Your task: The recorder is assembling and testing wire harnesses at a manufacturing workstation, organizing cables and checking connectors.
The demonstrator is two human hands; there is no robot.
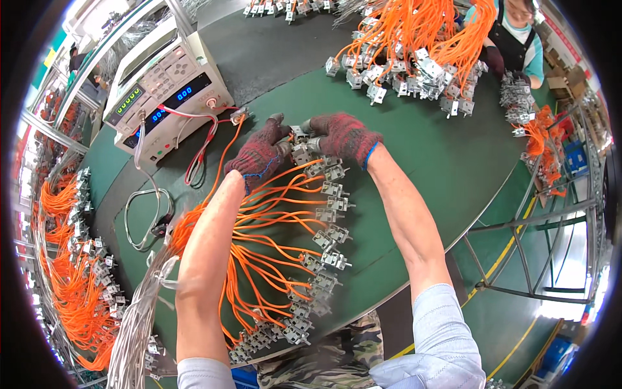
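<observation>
Side by side at the far end of a curved row of metal connectors, both hands wear dark red-grey knitted gloves. My right hand (342,138) pinches a small silvery metal connector (300,137) from its right side. Against the left side of the same connector, my left hand (260,152) has curled fingers; what lies in them is hidden. Thin orange cables (275,217) fan out from a bundle under my left forearm to the row of connectors (330,236). Another metal connector (240,116), on red and white leads, lies beside the tester, beyond my left hand.
A beige tester (172,91) with lit displays stands at the left on the green table (414,162). Orange cable bundles (414,39) lie at the back, and others hang at the left (71,279). A person (518,39) handles connectors at the far right, near a metal frame (538,259).
</observation>
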